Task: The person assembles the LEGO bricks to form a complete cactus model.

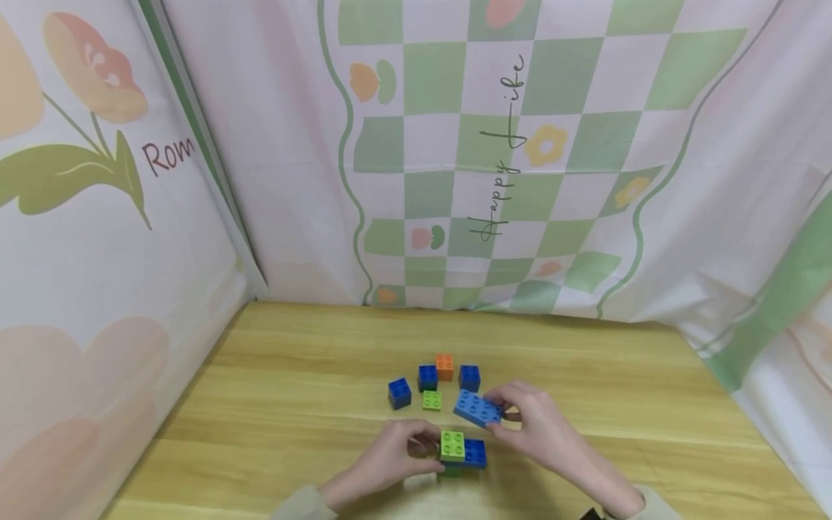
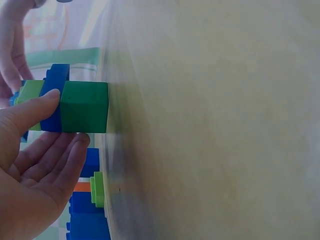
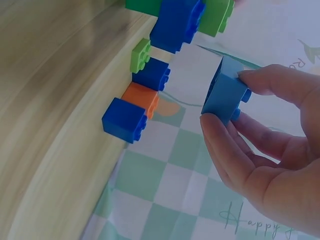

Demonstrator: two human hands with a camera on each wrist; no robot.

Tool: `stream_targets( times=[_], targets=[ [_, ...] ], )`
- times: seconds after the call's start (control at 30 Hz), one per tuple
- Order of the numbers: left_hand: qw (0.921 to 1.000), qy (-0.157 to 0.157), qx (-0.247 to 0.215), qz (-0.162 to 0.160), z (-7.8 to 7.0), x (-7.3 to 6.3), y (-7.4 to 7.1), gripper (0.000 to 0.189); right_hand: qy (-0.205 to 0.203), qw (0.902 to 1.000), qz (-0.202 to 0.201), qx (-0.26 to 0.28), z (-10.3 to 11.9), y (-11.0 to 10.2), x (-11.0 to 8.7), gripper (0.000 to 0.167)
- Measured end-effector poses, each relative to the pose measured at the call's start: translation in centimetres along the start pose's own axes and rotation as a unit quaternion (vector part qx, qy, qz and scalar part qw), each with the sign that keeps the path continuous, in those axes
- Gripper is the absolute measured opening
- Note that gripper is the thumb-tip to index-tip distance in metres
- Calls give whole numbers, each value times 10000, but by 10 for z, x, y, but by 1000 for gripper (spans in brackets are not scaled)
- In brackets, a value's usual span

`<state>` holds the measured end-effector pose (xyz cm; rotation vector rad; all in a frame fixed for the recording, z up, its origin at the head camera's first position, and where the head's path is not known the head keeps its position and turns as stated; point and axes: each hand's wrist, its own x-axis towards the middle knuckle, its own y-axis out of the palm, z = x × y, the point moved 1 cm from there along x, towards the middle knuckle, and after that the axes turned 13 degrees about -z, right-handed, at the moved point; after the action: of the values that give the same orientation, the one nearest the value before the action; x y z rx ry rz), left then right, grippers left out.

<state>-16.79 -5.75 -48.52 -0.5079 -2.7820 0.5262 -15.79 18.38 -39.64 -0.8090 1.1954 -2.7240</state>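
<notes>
A small stack stands at the table's front. It has a dark green block (image 2: 85, 107) at the bottom, a longer dark blue brick (image 1: 476, 453) over it and a light green brick (image 1: 452, 445) on top. My left hand (image 1: 393, 453) holds this stack from the left; the left wrist view shows the thumb on the dark blue layer and the other fingers at the opposite side. Behind and right of the stack, my right hand (image 1: 538, 426) pinches a lighter blue eight-stud brick (image 1: 477, 408) by its right end, studs up. That brick is held in the air.
Loose bricks lie behind the hands on the wooden table (image 1: 312, 375): an orange one (image 1: 445, 367), a flat light green one (image 1: 432, 401), and dark blue ones, left (image 1: 399, 393), middle (image 1: 427, 378) and right (image 1: 469, 378). Printed curtains (image 1: 292, 180) hang around the table.
</notes>
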Motion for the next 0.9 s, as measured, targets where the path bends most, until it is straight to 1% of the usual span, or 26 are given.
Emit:
stream_targets(
  times=[0.07,0.3,0.4,0.63,0.9],
  targets=[
    [10000,-17,-61,6,0,0,0,34,-10,10000,38,30,3,1,0,30],
    [9992,-179,-361,-23,-1,-2,0,34,-301,9994,93,136,11,4,-1,29],
    [9987,-220,-449,-39,-1,-3,-1,35,-333,9991,166,206,14,6,-2,30],
    [9985,-166,-521,-48,-1,-3,-1,32,-443,9974,341,459,18,10,-3,31],
    [9978,-308,-576,-62,-4,-3,-3,31,-525,9960,541,482,22,15,-4,31]
  ],
)
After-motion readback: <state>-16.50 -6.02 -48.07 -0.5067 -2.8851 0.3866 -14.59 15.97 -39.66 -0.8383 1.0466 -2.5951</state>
